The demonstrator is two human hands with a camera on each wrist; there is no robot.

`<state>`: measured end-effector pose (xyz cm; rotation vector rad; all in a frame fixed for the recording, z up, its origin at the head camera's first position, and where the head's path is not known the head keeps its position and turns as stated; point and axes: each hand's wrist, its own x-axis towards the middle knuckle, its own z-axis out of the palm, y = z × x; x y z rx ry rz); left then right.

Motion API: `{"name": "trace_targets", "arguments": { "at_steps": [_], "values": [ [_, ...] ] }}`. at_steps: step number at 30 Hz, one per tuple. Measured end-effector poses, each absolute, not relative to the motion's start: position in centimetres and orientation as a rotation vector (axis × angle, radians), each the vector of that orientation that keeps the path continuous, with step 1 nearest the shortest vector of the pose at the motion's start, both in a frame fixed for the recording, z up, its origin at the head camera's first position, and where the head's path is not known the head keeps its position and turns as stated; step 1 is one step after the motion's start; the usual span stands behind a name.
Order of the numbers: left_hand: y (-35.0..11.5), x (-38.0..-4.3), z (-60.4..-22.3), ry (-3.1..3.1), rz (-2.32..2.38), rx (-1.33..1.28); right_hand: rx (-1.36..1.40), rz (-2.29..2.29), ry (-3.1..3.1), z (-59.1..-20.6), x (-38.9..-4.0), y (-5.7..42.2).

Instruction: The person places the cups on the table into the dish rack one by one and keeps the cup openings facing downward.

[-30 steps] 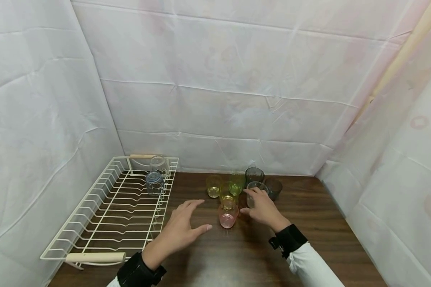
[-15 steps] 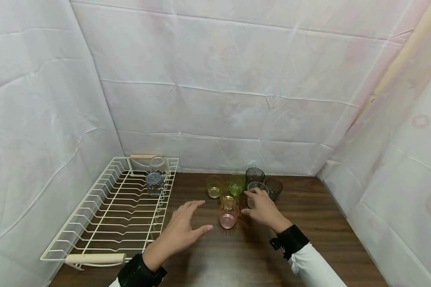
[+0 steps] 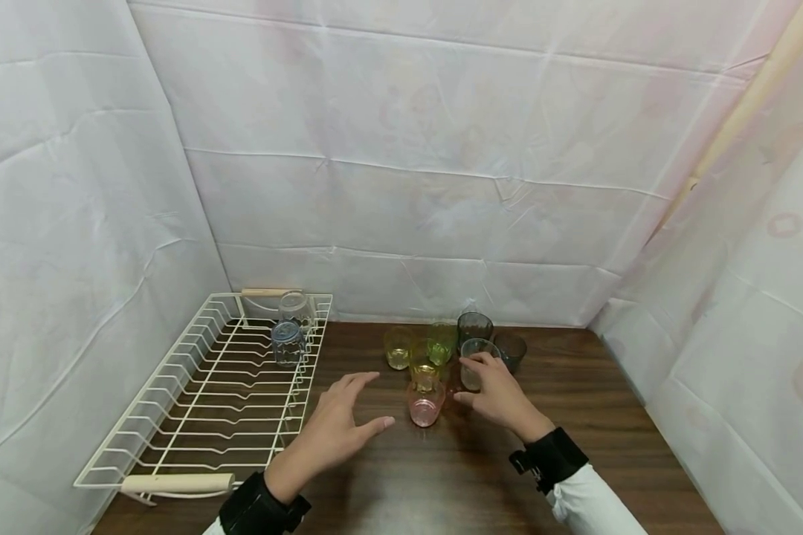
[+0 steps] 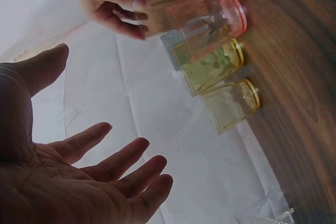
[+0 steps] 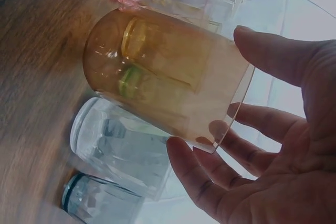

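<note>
At 5 o'clock, my half-curled right hand [image 3: 497,395] frames a cylindrical transparent amber tumbler [image 5: 163,77], hold unclear; at 7, my left hand [image 3: 332,429] spreads empty.

In the head view, the white cloth walls [image 3: 401,186] are lit brightly and fairly evenly, their lines splayed toward the edges by wide-angle distortion. A pale glare is cast on the dark brown wooden tabletop [image 3: 411,509] toward six o'clock. In the left wrist view, the left fingers [image 4: 86,142] are backlit and shaded. In the right wrist view, highlights are caught on the see-through amber tumbler [image 5: 168,77] toward ten o'clock; fine detail is softened by haze.
</note>
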<state>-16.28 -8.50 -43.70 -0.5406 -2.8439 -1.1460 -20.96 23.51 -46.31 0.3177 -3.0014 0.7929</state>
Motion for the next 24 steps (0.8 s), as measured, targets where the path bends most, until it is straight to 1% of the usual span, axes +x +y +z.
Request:
{"name": "trace_targets", "arguments": {
  "at_steps": [16,24],
  "values": [
    [-8.6,-16.3,-43.7,-2.837,-1.150,-0.554,0.247,0.871,-2.909,-43.3,-17.2,25.7],
    [-8.7,-16.1,-43.7,-2.842,-1.163,-0.533,0.194,1.192,-2.779,-42.6,-16.2,27.2]
  ]
}}
